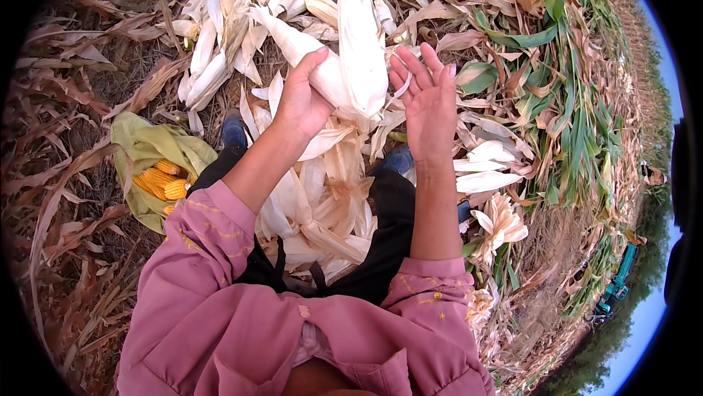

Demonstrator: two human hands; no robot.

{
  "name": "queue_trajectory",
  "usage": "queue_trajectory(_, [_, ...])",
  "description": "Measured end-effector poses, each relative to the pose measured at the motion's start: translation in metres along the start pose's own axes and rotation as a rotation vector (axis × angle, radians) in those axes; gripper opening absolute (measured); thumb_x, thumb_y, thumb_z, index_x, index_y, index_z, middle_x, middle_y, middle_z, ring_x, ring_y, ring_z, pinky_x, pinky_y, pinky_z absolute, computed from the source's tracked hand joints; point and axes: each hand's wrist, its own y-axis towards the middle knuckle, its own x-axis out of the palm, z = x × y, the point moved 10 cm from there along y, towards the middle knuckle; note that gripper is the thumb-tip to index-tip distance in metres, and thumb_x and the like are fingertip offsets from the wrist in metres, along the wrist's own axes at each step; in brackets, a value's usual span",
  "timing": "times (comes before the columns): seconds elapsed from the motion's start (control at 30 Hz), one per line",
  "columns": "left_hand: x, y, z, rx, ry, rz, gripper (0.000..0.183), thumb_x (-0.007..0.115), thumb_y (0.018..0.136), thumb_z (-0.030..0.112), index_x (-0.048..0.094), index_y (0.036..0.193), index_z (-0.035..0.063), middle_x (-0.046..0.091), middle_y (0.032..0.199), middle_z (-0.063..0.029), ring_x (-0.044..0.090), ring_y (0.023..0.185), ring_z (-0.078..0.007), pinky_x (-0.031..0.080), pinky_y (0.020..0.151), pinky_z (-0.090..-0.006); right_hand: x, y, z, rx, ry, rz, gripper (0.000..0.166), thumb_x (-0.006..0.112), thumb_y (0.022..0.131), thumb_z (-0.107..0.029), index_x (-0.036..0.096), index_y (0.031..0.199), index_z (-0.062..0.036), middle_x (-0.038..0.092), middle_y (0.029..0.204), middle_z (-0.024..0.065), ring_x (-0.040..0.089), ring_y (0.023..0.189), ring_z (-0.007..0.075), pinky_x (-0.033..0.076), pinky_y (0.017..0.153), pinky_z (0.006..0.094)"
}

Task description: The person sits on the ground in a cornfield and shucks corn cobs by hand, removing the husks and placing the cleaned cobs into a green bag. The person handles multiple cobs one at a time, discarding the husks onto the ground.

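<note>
My left hand (305, 94) grips a maize ear in its pale dry husk (310, 58), the thumb lying along it. The husk spreads into two tapering parts, one pointing up and left, the other (362, 61) straight up; whether a second ear is inside I cannot tell. To its right, my right hand (425, 102) is turned palm up with its fingers apart. A thin strip of husk (403, 87) crosses by its fingers; whether it is pinched is unclear. Below both hands, loose husks (324, 214) lie heaped between my legs.
At left, a yellow-green sack (156, 138) lies with its mouth showing bare yellow maize cobs (156, 180). Unhusked ears (206, 50) are piled ahead. Green and dry stalks (576, 121) stretch along the right. Far right stands a teal machine (615, 286).
</note>
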Motion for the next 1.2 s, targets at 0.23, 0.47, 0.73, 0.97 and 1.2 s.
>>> queue_trajectory(0.23, [0.009, -0.002, -0.005, -0.042, -0.004, -0.074, 0.045, 0.058, 0.083, 0.02, 0.04, 0.121, 0.0032, 0.051, 0.119, -0.0132, 0.05, 0.112, -0.0299, 0.036, 0.097, -0.0532, -0.008, -0.001, -0.003, -0.017, -0.049, 0.025, 0.055, 0.028, 0.096, -0.041, 0.035, 0.128, 0.0043, 0.051, 0.118, 0.0202, 0.052, 0.108, 0.0261, 0.04, 0.095, 0.0358])
queue_trajectory(0.47, [0.009, -0.003, 0.0, 0.07, 0.174, -0.073, 0.047, 0.058, 0.082, 0.017, 0.036, 0.122, 0.009, 0.051, 0.116, -0.0112, 0.051, 0.109, -0.0284, 0.04, 0.093, -0.051, -0.01, -0.006, -0.017, -0.181, -0.458, 0.102, 0.034, 0.048, 0.093, -0.023, 0.051, 0.115, 0.0037, 0.058, 0.108, 0.011, 0.055, 0.099, 0.0154, 0.042, 0.087, 0.0265])
queue_trajectory(0.73, [0.049, -0.036, -0.011, 0.273, 0.865, -0.277, 0.059, 0.07, 0.071, 0.006, 0.037, 0.12, 0.0067, 0.051, 0.112, -0.0071, 0.051, 0.104, -0.0157, 0.043, 0.088, -0.0325, -0.006, -0.014, -0.009, -0.32, -0.538, 0.157, 0.03, 0.062, 0.086, -0.019, 0.058, 0.107, 0.0014, 0.058, 0.093, 0.0047, 0.05, 0.081, 0.0097, 0.042, 0.072, 0.0236])
queue_trajectory(0.97, [0.063, -0.044, -0.017, 0.545, 1.428, -0.319, 0.067, 0.077, 0.066, 0.014, 0.039, 0.12, 0.0051, 0.052, 0.108, -0.0086, 0.053, 0.1, -0.0176, 0.043, 0.086, -0.0317, -0.014, -0.009, -0.022, -0.291, -0.454, 0.185, 0.03, 0.066, 0.082, -0.016, 0.06, 0.105, 0.0024, 0.063, 0.091, 0.0073, 0.059, 0.081, 0.0111, 0.048, 0.074, 0.0244])
queue_trajectory(1.2, [0.064, -0.05, -0.012, 0.637, 1.615, -0.332, 0.064, 0.075, 0.066, 0.025, 0.043, 0.118, 0.0048, 0.054, 0.105, -0.015, 0.057, 0.095, -0.0308, 0.045, 0.081, -0.0363, -0.024, -0.004, -0.013, -0.086, -0.526, 0.192, 0.024, 0.062, 0.085, -0.013, 0.062, 0.101, 0.0049, 0.062, 0.079, 0.002, 0.055, 0.067, 0.0061, 0.046, 0.06, 0.0193])
